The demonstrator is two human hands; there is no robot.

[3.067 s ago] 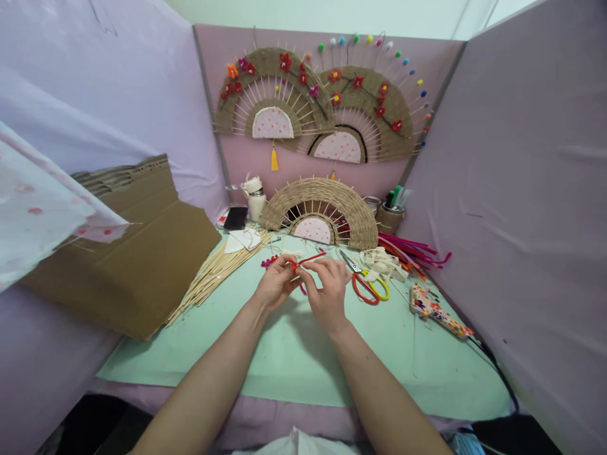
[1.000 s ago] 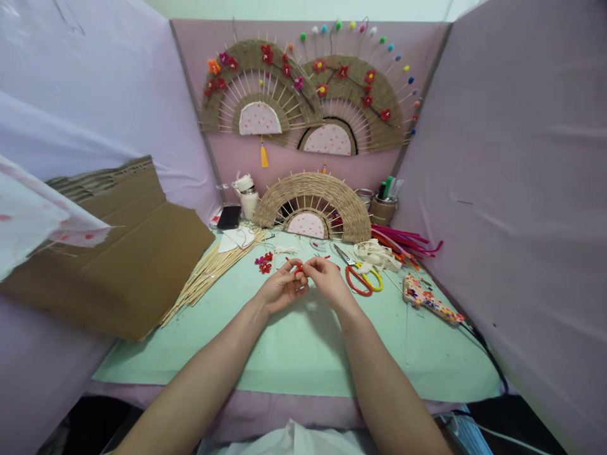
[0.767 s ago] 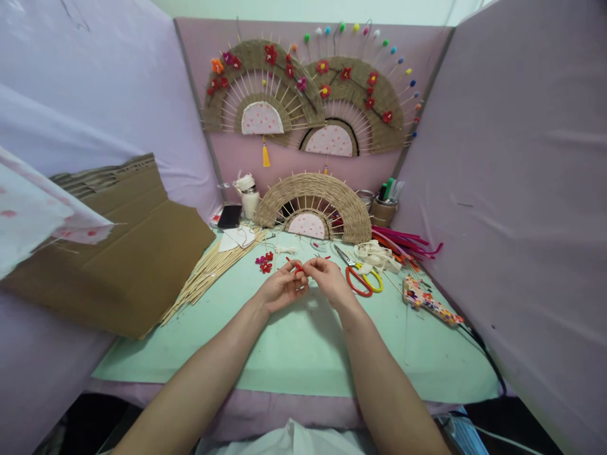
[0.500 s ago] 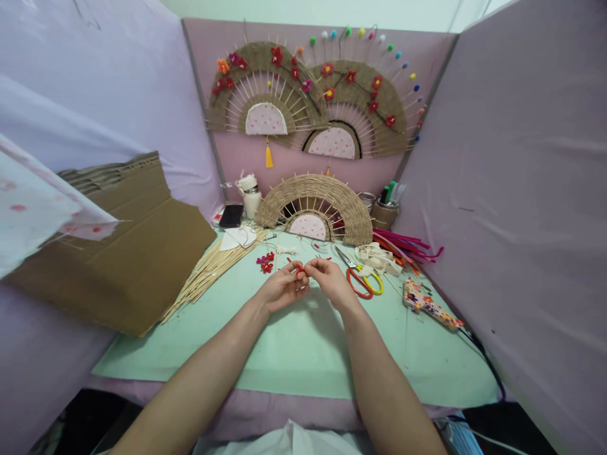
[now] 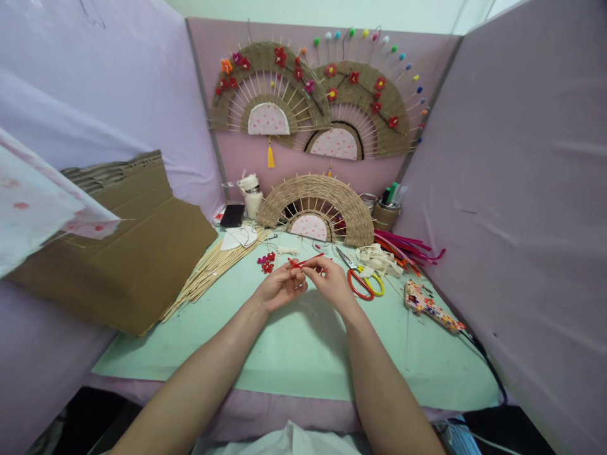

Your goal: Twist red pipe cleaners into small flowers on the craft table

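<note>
A red pipe cleaner (image 5: pixel 310 259) is held between my hands above the middle of the green tabletop, bent at its left part with a straight length sticking out to the right. My left hand (image 5: pixel 281 287) pinches the bent part, palm turned up. With thumb and forefinger together, my right hand (image 5: pixel 329 279) grips it close beside the left fingertips. Small red and purple pipe-cleaner flowers (image 5: pixel 267 261) lie just left of my left hand. Right of my right hand rest scissors (image 5: pixel 360 284) with red and yellow handles.
A woven half-round fan (image 5: pixel 313 189) stands behind my hands. Thin sticks (image 5: pixel 213 272) and a cardboard sheet (image 5: pixel 118 253) are at left. At right lie pink pipe cleaners (image 5: pixel 408 243), pale ribbon scraps (image 5: pixel 378 259) and a flower-patterned glue gun (image 5: pixel 434 308) with its cord.
The red pipe cleaner's free length now shows stretched out to the right above my right fingers. My right fingertips have shifted slightly left and down. The view has moved a little.
</note>
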